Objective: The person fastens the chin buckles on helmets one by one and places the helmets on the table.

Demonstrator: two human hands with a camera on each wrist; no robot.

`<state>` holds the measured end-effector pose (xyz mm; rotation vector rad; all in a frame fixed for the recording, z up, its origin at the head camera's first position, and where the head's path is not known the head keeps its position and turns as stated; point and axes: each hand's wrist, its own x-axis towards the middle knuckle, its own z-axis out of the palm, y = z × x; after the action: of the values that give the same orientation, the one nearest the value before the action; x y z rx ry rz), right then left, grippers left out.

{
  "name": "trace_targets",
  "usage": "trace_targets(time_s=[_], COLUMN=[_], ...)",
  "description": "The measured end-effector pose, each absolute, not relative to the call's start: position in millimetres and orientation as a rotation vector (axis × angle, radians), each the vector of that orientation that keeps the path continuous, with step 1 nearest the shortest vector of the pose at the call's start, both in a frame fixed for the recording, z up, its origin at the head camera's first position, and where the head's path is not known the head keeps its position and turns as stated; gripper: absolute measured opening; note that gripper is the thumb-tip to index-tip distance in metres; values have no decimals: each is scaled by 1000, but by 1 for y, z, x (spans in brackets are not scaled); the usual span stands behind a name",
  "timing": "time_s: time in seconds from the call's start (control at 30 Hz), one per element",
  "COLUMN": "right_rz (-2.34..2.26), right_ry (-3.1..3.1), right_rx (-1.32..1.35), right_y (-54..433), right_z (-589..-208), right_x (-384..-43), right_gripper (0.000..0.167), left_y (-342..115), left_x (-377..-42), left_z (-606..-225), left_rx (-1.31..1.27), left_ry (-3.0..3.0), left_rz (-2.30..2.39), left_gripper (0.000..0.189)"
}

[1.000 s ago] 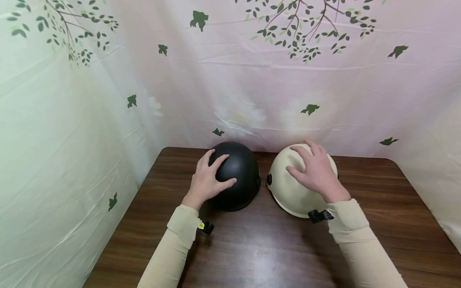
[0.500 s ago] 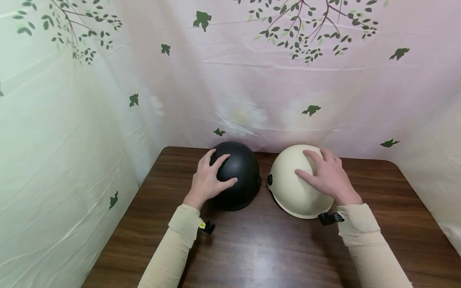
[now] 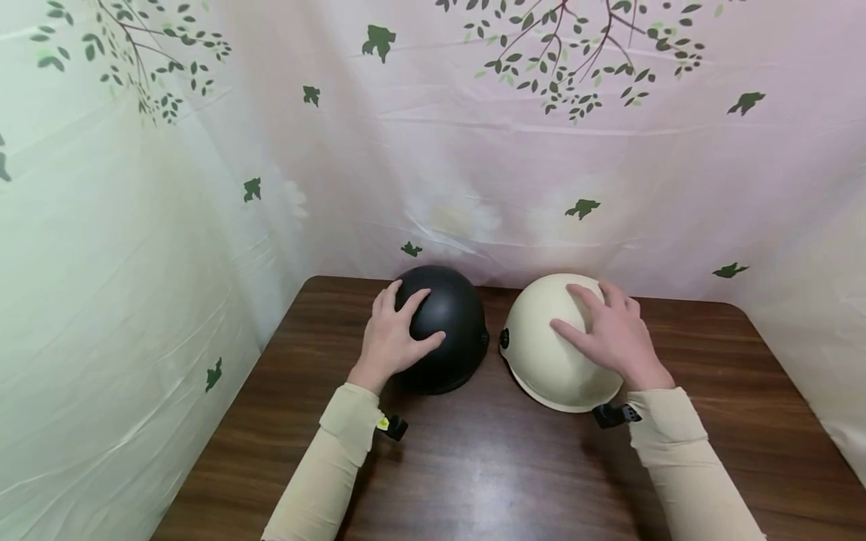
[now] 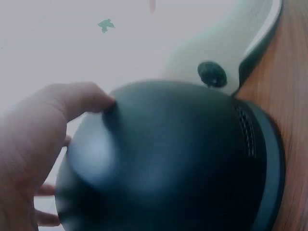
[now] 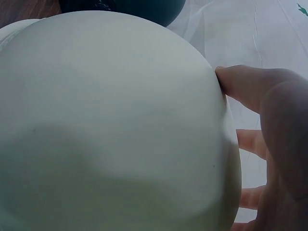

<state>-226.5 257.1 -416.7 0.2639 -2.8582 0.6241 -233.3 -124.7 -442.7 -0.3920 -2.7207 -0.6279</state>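
Note:
Two helmets stand dome-up side by side on a brown wooden table (image 3: 473, 473). My left hand (image 3: 390, 342) rests on the left side of the black helmet (image 3: 446, 330), fingers and thumb spread over its dome. In the left wrist view, my thumb tip meets the black dome (image 4: 163, 154). On the cream helmet (image 3: 544, 346), my right hand (image 3: 619, 334) lies on the right side with spread fingers. The right wrist view has the thumb touching the cream dome (image 5: 110, 106), with several fingers partly hidden behind it. A round black fitting (image 3: 504, 339) sits on the cream helmet's left side.
A pale cloth backdrop (image 3: 433, 173) with printed leaves hangs close behind the helmets and along both sides. The table's back edge runs just behind them. A small black wrist camera (image 3: 398, 428) sits at the left cuff, another camera (image 3: 610, 415) at the right.
My right hand has shifted right and nearer, from over the cream helmet's top to its right side. The left hand and both helmets look unmoved.

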Motion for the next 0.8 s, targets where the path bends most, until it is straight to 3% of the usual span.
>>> trace_targets(time_s=[0.33,0.57,0.8], right_rz=[587,581,571], right_ry=[-2845,-2841,-2850], right_rx=[272,271,274], right_y=[255,255,255], right_z=[-418,-418,-420], right_x=[-224,-222,-222], right_gripper=[74,74,76], left_y=[-86,-55,-21], left_x=[-214,-195,-183], left_z=[-445,-449,-469], left_rx=[-592,-682,-588], left_ry=[-2077,-2137,-2369], left_rz=[-1125,-1511,-1875], left_gripper=[43,44,56])
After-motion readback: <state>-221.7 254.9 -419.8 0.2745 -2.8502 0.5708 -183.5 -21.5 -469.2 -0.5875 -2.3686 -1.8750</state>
